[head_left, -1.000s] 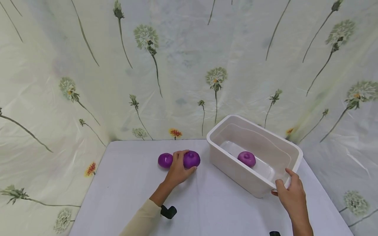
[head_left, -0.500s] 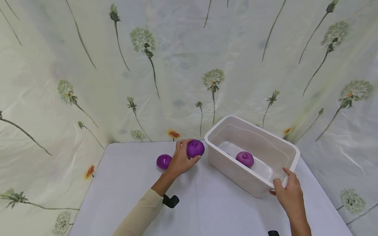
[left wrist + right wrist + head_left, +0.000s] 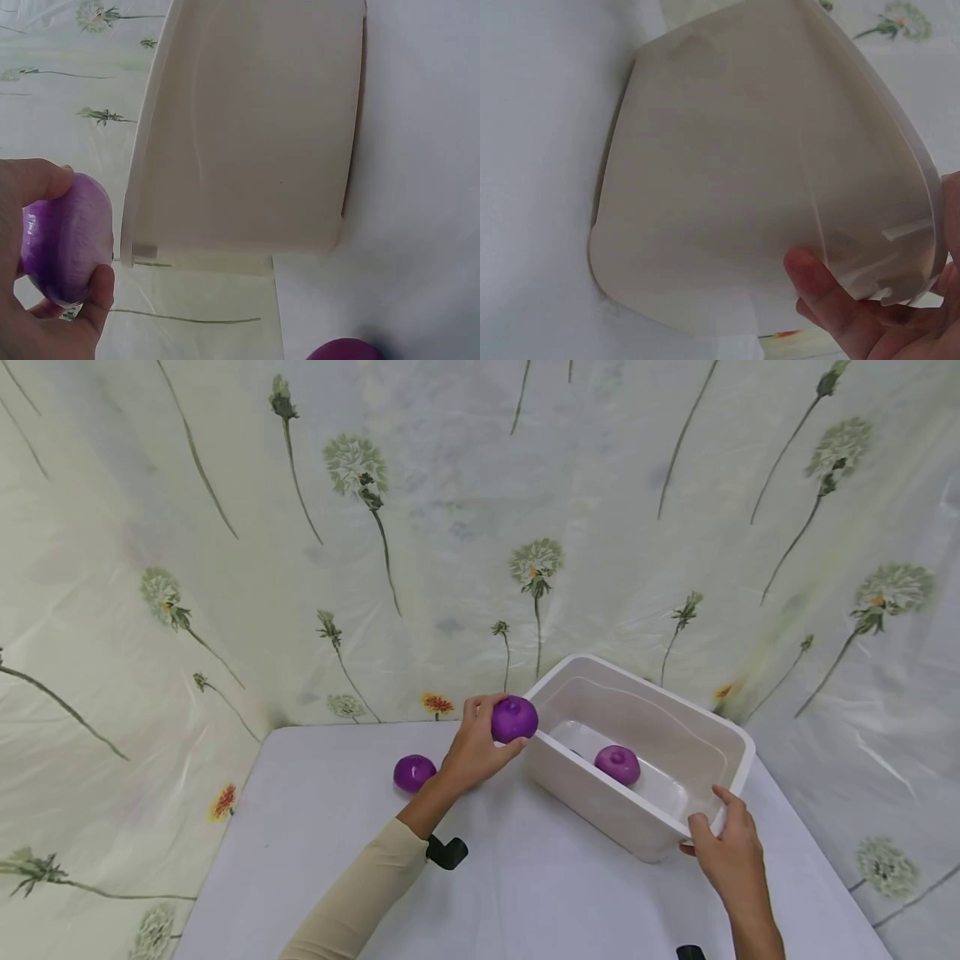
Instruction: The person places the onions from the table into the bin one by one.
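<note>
Up off the table, my left hand (image 3: 478, 750) grips a round purple onion (image 3: 515, 719) beside the left end of a white plastic bin (image 3: 592, 802). In the left wrist view, fingers and thumb curl round the onion (image 3: 75, 236), which has a paler side, near the bin's rim. My right hand (image 3: 729, 856) holds the bin's near right corner, fingers over the rim; the right wrist view shows a fingertip against the outer wall (image 3: 720, 165). Inside the bin lies another purple onion (image 3: 617, 765). A third onion (image 3: 414, 773) sits on the table, left of my left hand.
A white cloth covers the table (image 3: 322, 827). Flower-printed sheeting (image 3: 442, 527) rises behind and on both sides of it, close to the bin's back. A black wrist mount (image 3: 447, 853) sticks out from my left wrist.
My left hand has lifted the onion from the table and carried it up and right to the bin's left rim. The right hand keeps its hold on the corner.
</note>
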The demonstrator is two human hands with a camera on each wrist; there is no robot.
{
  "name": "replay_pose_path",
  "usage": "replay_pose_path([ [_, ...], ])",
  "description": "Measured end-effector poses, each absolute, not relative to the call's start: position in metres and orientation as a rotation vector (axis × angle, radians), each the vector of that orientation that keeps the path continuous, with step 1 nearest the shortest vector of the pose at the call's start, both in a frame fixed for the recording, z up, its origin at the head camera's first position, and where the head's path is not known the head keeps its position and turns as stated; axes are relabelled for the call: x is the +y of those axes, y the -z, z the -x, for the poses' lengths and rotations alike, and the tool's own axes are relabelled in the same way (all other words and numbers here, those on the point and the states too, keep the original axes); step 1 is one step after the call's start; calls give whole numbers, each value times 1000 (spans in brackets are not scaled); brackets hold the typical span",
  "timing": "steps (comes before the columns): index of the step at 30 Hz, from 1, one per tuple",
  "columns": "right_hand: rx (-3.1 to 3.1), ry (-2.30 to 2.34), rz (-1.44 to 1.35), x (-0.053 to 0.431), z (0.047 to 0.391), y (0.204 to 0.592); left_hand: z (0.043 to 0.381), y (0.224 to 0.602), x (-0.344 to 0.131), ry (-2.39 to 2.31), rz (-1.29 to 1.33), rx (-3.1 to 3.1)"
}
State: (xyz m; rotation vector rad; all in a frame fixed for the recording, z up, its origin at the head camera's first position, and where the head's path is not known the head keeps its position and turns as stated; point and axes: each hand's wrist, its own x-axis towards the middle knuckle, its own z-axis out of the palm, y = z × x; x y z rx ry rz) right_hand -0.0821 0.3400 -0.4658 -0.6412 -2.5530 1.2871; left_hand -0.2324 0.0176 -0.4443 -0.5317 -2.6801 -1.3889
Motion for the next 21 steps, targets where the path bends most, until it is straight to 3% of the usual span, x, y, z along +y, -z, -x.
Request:
replay_pose_path([
  [21,-2563,-1294,645,343,81,469,246,429,59,1358,599,-2733],
])
